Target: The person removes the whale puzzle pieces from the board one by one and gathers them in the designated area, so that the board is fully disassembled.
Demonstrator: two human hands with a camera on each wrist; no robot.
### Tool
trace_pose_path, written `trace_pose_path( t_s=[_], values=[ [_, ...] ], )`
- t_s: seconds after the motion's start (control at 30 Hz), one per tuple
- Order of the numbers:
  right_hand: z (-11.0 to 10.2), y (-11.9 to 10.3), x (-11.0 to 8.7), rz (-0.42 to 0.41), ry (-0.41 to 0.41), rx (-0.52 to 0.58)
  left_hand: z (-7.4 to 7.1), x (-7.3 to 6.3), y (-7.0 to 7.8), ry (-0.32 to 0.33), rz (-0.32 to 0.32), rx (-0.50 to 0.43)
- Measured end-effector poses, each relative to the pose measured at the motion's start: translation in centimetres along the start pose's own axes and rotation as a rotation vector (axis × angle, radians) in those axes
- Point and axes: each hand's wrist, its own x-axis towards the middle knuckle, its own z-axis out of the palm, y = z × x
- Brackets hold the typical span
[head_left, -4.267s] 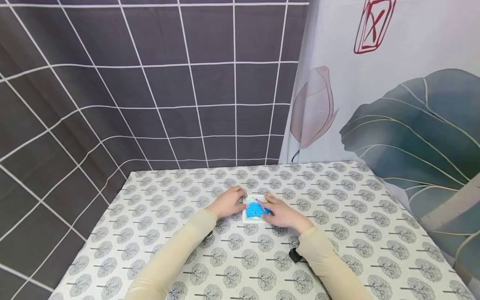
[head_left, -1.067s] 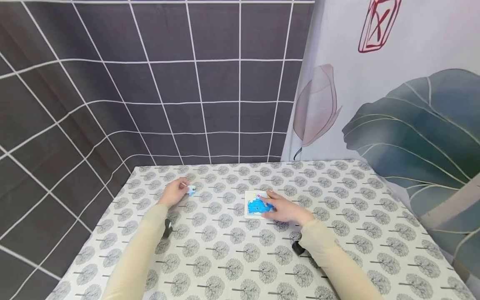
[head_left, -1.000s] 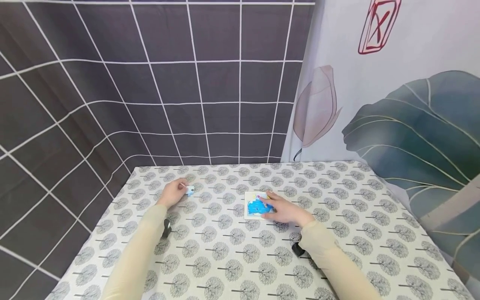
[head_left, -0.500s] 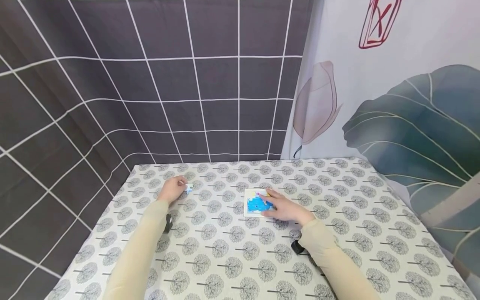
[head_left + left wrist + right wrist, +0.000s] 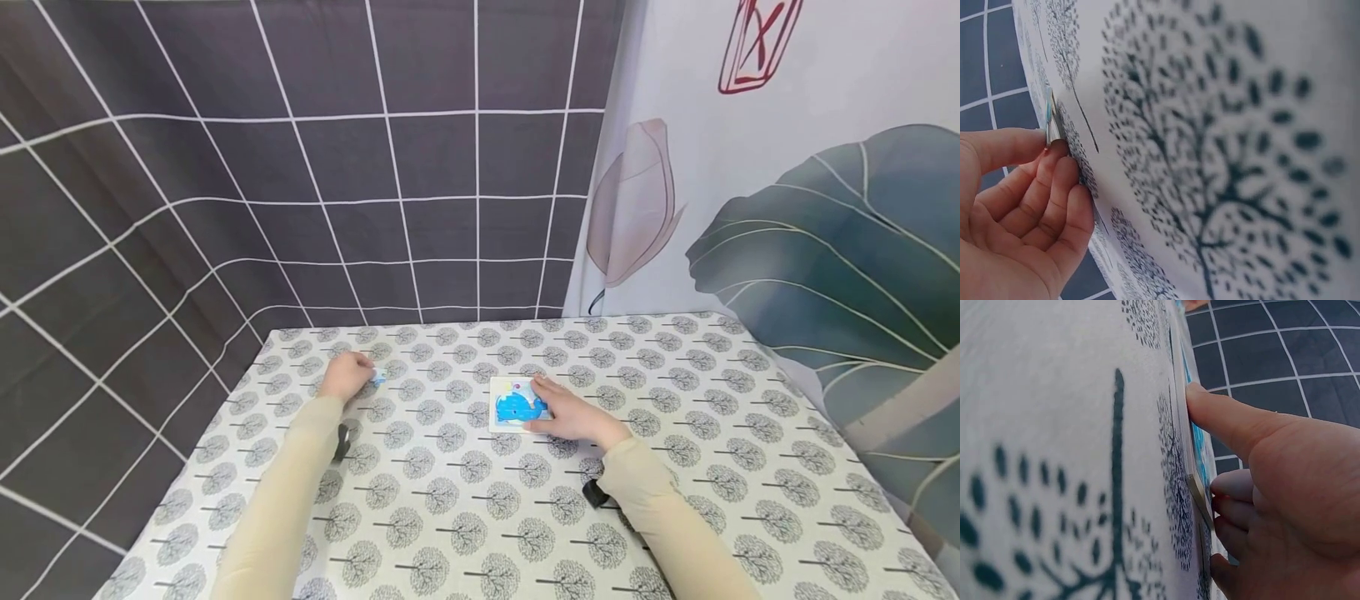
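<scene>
Towards the left of the table, my left hand (image 5: 347, 375) pinches a small flat white and light-blue piece (image 5: 378, 377), like a jigsaw piece. The left wrist view shows the piece (image 5: 1052, 122) edge-on between thumb and fingertips, close to the tablecloth. Near the table's middle lies a square, white-bordered puzzle board (image 5: 513, 430) with a blue whale picture. My right hand (image 5: 573, 412) holds its right side, thumb low and fingers at the upper right. In the right wrist view the thumb (image 5: 1219, 412) lies on the board's face, and the other fingers curl by its edge.
A tablecloth (image 5: 465, 533) printed with grey trees covers the table. Dark curtain with white grid lines (image 5: 420, 183) hangs behind and at the left. On the right hangs a pale curtain with leaf and flower prints (image 5: 667, 50).
My left hand has gone from the board's left side to the left of the table, where it holds the small piece. The right hand stays at the board; its fingers have drawn back off the whale.
</scene>
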Motion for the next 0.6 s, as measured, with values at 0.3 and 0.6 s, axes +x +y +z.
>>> trace_pose_path(
  t_s=[0.3, 0.6],
  values=[
    [0.22, 0.14, 0.01, 0.023, -0.001, 0.013, -0.12, 0.17, 0.39, 0.017, -0.020, 0.015],
    [0.17, 0.04, -0.02, 0.020, 0.017, 0.033, -0.17, 0.01, 1.07, 0.015, -0.036, 0.048]
  ],
)
